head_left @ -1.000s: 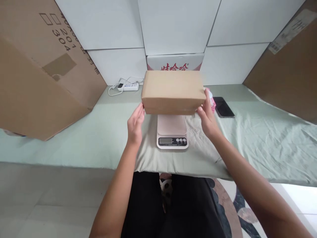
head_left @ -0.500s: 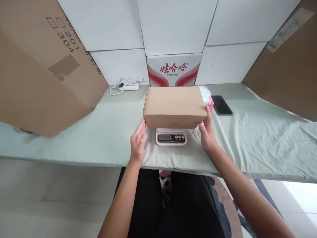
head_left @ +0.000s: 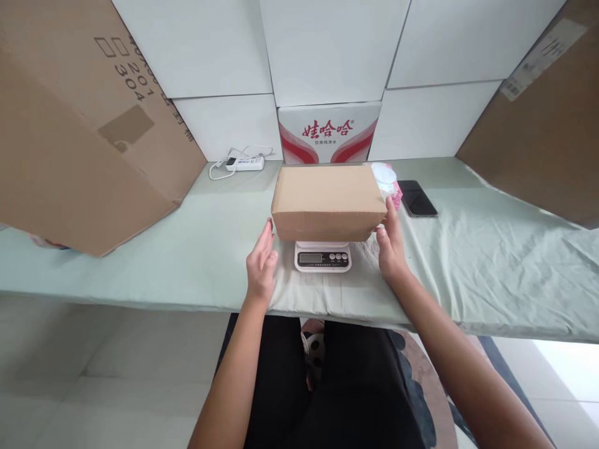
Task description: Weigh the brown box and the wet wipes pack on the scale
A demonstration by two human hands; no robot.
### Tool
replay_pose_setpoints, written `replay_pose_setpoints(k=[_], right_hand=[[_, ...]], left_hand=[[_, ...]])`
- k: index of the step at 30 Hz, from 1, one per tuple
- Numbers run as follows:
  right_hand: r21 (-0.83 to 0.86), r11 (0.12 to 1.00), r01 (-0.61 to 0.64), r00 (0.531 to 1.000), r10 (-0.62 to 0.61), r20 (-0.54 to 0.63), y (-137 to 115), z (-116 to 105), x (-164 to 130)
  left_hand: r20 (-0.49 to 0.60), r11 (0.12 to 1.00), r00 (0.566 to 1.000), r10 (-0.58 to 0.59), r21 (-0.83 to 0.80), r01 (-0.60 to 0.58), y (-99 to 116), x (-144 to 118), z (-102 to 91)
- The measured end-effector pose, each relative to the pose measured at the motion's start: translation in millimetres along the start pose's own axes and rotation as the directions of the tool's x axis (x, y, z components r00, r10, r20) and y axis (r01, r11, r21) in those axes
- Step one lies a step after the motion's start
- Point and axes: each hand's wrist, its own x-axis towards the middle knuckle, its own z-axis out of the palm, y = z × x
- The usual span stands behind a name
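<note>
Brown box (head_left: 329,202) overhangs the scale (head_left: 322,265) between half-open hands: left hand (head_left: 261,265) beside it, gripping nothing, right hand (head_left: 390,246) touching its side; an uneven push may tip it.

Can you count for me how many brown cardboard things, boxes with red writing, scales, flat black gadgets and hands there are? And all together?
Brown cardboard things: 3 (small box, big left one, big right one)
Red-writing box: 1
Scale: 1
Flat black gadget: 1
Hands: 2 (left hand, right hand)
Total: 8
</note>
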Motion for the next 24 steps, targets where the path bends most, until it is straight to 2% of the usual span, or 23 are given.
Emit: replay_pose_setpoints(k=[2,4,7,10,17,24], right_hand=[[0.008,1.0,-0.019,0.992,0.02,-0.126,3.5,-3.2,2.3],[0.039,0.997,-0.064,0.962,0.072,-0.262,7.8,-7.2,6.0],[0.094,0.988,-0.123,0.917,0.149,-0.369,13.3,-11.7,11.7],[0.146,0.982,-0.116,0.909,0.164,-0.383,15.3,-11.8,14.0],[0.273,0.96,0.058,0.926,0.051,-0.375,13.4,-5.9,11.8],[0.243,0.969,0.038,0.936,0.051,-0.348,14.9,-5.8,12.0]], left_hand=[[-0.094,0.999,0.995,0.029,0.02,-0.027,2.1,1.5,-1.7],[-0.187,1.0,0.982,0.029,0.015,-0.026,4.2,2.8,-4.1],[-0.244,1.0,0.97,-0.011,-0.02,0.007,6.0,3.5,-7.3],[-0.237,0.999,0.971,-0.035,-0.047,0.024,5.3,2.9,-8.3],[-0.273,0.995,0.961,-0.032,-0.095,0.006,-0.7,1.9,-6.9],[-0.257,0.994,0.965,-0.04,-0.105,0.014,-1.6,2.0,-7.0]])
